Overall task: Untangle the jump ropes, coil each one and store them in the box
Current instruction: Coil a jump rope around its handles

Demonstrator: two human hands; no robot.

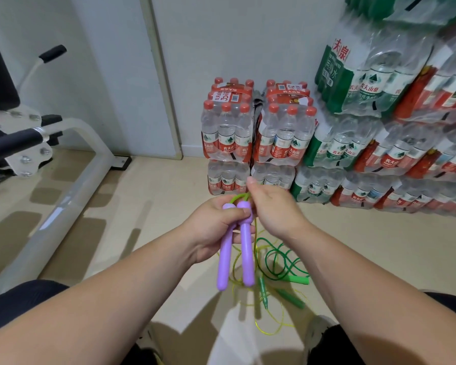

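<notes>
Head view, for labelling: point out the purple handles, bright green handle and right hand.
purple handles [248, 256]: head view, one handle's shaft
bright green handle [299, 280]: head view, its middle
right hand [274, 212]: head view, back of hand

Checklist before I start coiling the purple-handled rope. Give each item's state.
1. Both purple handles held together in the left hand: ok.
2. Right hand pinching the yellow-green cord at the handle tops: ok.
3. Cord free of the green rope: cannot tell; their loops overlap on the floor.
4. Green handles out of the way: not ok; they lie among the cord's loops.
5. Storage box in reach: cannot tell; none is in view.
</notes>
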